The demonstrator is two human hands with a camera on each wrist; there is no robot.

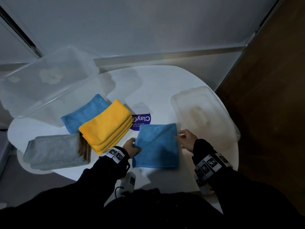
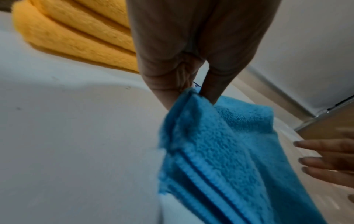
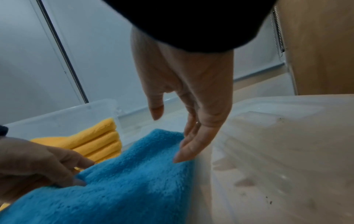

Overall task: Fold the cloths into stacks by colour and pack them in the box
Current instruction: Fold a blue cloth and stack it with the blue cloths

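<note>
We were mid-fold on a blue cloth point(image 1: 157, 144), just right of the yellow stack point(image 1: 106, 126); our left hand point(image 1: 132, 147) pinched its left edge, our right hand point(image 1: 187, 140) hung slack-fingered at its right edge, holding nothing. Next, we judged, a halving fold. Only the left-wrist view showed the edge's doubled layers

white table point(image 1: 161, 83) bears cloths point(image 1: 105, 124), box point(image 1: 41, 86), lid point(image 1: 204, 111).

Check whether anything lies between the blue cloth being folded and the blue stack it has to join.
The yellow stack lies between them: the blue cloth, pinched by the left hand, is on its right, and the folded blue stack sits behind it on the far left. The cloth would likely have to be lifted over or around it.
</note>
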